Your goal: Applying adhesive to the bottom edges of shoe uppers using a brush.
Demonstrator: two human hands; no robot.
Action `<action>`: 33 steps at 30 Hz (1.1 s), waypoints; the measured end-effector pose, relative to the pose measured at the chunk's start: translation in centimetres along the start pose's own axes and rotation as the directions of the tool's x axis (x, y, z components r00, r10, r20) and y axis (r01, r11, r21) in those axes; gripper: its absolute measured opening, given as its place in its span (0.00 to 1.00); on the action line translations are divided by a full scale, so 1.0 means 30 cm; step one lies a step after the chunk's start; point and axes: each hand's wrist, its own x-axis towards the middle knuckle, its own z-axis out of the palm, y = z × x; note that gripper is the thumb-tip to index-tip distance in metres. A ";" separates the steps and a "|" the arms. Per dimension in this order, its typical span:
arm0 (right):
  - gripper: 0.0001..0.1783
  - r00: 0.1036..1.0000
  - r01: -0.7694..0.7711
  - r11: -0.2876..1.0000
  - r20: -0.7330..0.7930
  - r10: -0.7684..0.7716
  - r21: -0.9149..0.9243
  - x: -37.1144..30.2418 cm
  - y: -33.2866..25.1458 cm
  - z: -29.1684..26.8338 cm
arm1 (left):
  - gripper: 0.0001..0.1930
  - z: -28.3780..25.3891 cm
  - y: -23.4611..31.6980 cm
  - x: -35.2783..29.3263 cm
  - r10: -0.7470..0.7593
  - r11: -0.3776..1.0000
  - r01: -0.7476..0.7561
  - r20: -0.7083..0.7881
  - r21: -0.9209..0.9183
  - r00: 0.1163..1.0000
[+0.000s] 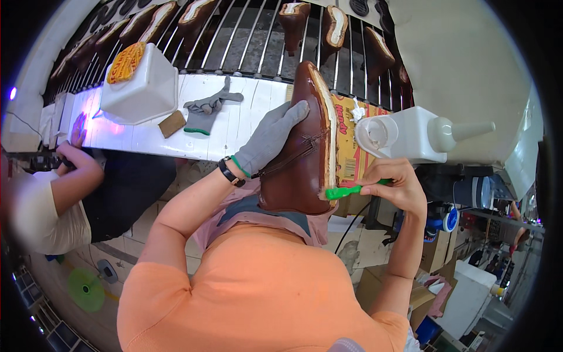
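Gripping a brown boot [299,182], the left hand [264,141] (gloved in grey) has its fingers clamped on the upper. The boot is held before the person's body, over the near edge of the white bench [255,94], its pale underside [329,129] facing right. The bare right hand [396,182] pinches a green brush [346,191] between its fingers, the bristle end against the underside near the person. Left of the boot, a grey glove [202,117] lies beside a brown block [172,124], near a white tub [143,88]. Right of it are cardboard [347,149] and a white bottle [407,138]. Beyond, other boots [293,26] rest on a barred rack [234,35].
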 end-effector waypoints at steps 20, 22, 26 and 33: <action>0.09 0.976 0.131 0.982 0.157 -0.152 0.140 0.124 -0.047 -0.042 | 0.27 0.092 -0.160 -0.036 -0.386 0.605 0.680 0.594 -0.415 0.706; 0.08 0.978 0.119 0.985 0.158 -0.139 0.126 0.143 -0.045 -0.047 | 0.20 0.118 -0.146 -0.084 0.160 0.987 -0.143 0.480 -0.073 0.862; 0.10 0.980 0.102 0.990 0.163 -0.117 0.096 0.176 -0.032 -0.056 | 0.22 0.143 -0.059 -0.121 0.053 0.949 -0.243 0.659 0.200 0.750; 0.12 0.955 0.036 0.968 0.277 -0.107 0.249 0.206 0.047 -0.078 | 0.23 0.159 0.033 -0.143 0.116 0.965 -0.258 0.811 0.044 0.574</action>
